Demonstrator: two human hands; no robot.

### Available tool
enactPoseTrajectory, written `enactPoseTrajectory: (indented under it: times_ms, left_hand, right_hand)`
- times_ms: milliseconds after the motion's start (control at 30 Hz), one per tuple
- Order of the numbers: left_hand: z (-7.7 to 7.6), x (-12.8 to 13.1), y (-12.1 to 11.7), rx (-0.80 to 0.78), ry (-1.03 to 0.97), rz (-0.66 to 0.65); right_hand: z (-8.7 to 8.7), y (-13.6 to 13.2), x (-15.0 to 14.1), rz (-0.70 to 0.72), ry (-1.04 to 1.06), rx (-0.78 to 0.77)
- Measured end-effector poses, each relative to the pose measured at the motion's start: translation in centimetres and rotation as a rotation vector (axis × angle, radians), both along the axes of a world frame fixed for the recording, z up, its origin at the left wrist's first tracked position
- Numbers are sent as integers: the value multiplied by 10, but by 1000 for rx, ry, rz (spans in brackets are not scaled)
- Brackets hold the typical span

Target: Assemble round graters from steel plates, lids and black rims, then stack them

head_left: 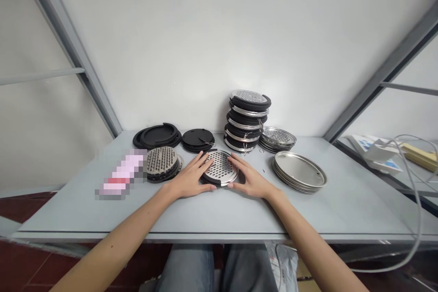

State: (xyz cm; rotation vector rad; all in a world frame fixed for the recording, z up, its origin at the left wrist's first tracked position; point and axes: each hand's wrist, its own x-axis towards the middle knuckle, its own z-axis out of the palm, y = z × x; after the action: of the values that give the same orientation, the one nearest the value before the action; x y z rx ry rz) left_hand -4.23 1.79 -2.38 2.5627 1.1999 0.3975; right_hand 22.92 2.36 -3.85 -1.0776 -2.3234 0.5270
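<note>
Touching with spread fingers, the left hand (189, 179) is at the left edge of a round silver metal disc with many dark slots (221, 169) and a black rim around its left part, lying flat at the middle of the grey table (219, 219); the right hand (253, 181), also spread, touches its right edge. At left, round shallow black trays (157, 135) lie one upon another, and at right, round silver metal trays with raised rims (298, 169) are stacked, the top one plain inside.
</note>
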Motion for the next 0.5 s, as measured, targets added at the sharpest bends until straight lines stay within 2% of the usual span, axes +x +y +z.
enactPoseTrajectory:
  times_ms: [233,500]
  left_hand:
    - [5,0,1,0,15,10]
    - [2,0,2,3,-2,2]
  right_hand:
    - [1,-1,-1,10,24,30]
    - [0,0,-1,-19,8,42]
